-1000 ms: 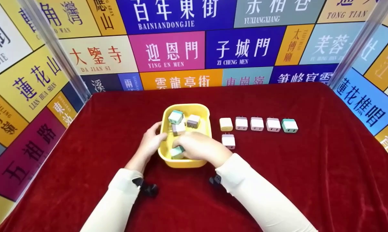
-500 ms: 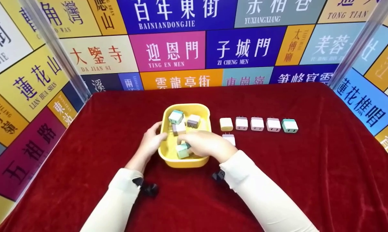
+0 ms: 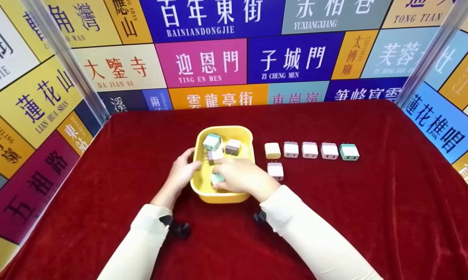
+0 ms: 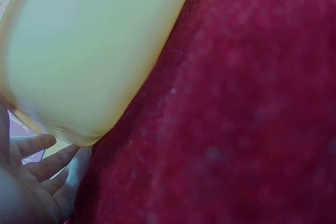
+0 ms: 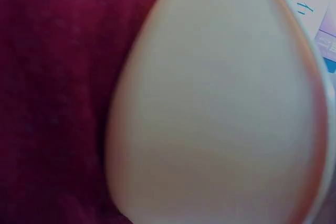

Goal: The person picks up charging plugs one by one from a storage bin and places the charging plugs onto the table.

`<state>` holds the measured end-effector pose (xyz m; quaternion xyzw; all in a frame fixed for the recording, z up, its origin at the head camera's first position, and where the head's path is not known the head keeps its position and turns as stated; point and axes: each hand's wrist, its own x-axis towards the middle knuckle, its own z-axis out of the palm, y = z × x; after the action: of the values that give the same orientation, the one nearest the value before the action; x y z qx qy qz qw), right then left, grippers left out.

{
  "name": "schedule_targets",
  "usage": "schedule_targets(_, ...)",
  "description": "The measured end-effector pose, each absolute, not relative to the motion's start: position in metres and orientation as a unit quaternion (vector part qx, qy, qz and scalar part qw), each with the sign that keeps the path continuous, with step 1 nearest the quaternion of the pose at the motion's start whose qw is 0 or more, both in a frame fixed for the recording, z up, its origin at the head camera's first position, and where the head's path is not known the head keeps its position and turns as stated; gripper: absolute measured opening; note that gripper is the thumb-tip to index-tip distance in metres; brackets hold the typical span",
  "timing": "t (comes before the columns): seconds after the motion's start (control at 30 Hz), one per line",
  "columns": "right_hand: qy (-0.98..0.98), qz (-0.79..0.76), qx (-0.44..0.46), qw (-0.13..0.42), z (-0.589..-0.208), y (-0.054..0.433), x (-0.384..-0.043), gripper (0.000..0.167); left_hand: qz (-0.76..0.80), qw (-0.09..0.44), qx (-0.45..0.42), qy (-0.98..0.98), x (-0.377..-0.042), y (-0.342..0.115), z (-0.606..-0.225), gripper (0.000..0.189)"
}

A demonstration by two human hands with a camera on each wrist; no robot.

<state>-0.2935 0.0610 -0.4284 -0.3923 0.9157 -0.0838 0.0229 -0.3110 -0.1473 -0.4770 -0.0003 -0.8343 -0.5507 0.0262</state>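
A yellow plastic tub (image 3: 222, 199) stands mid-table with several small plug-in chargers in it. My left hand (image 3: 182, 167) is at its left side, fingers fairly straight; in the left wrist view their tips touch the tub's outer wall (image 4: 79, 61). My right hand (image 3: 239, 174) reaches over the right rim and pinches a mint-green and white charger (image 3: 217, 179) low in the tub. Farther back lie a green-topped charger (image 3: 212, 142), a grey-and-white charger (image 3: 233, 147) and another grey-and-white one (image 3: 215, 156). The right wrist view shows only the tub's outside (image 5: 215, 98), hiding the fingers.
Right of the tub, a row of chargers lies on the red cloth (image 3: 374, 202): a cream one (image 3: 272, 150), several white-and-grey ones (image 3: 309, 150) and a green-and-white one (image 3: 349, 152). One more white-and-grey charger (image 3: 275, 171) sits before the row. Sign-covered panels (image 3: 206, 62) rise behind.
My right hand shifted slightly right, then back left, with its fingers now closed about the mint-green charger, which has turned. My left hand and the tub have stayed put.
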Motion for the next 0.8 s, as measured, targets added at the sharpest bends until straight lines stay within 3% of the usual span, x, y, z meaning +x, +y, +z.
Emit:
schedule_targets(0.17,0.921,-0.075,-0.383,0.003,-0.43,0.059,-0.291,0.026,-0.554,0.023,-0.001,-0.832,-0.311,-0.147,-0.476,0.064)
schedule_targets(0.37,0.913,-0.078,-0.399,0.021,-0.426,0.06,-0.292,0.021,-0.552,0.025,0.004,-0.834,-0.31,-0.147,-0.476,0.064)
schedule_targets(0.63,0.906,-0.059,-0.417,0.049,-0.421,0.06,-0.289,0.041,-0.547,0.023,0.003,-0.837,-0.311,-0.149,-0.477,0.063)
schedule_targets(0.8,0.911,-0.06,-0.406,0.031,-0.42,0.062,-0.291,0.038,-0.546,0.022,0.002,-0.838,-0.311,-0.148,-0.477,0.064)
